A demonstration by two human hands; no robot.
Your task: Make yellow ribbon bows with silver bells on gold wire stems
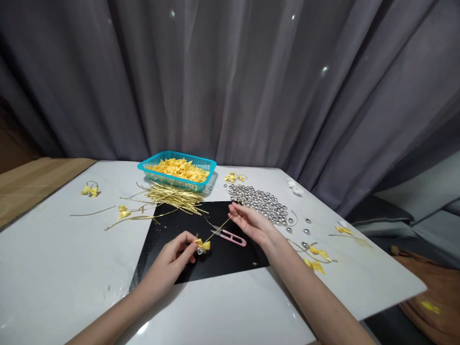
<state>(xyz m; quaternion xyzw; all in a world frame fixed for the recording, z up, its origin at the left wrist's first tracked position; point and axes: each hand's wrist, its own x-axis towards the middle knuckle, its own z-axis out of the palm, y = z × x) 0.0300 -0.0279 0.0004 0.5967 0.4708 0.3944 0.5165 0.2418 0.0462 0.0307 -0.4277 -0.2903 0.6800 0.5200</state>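
Observation:
My left hand (178, 254) pinches a small yellow ribbon bow (203, 246) with a silver bell or bead under it, just above the black mat (215, 268). From the bow a thin gold cord (220, 229) runs up and right to my right hand (249, 220), whose thumb and fingertips are closed on its far end. Between and below the hands lie pink thread snips (233, 237) on the mat, blades pointing left. Many loose silver beads (260, 201) are heaped just behind my right hand.
Behind the mat lies a pile of gold cords (174, 197). A blue basket (212, 167) full of yellow bows stands at the back. Finished-looking bows with cords (89, 190) lie at left, and more bows (319, 254) at right. A grey curtain (215, 81) hangs behind the white table (64, 263).

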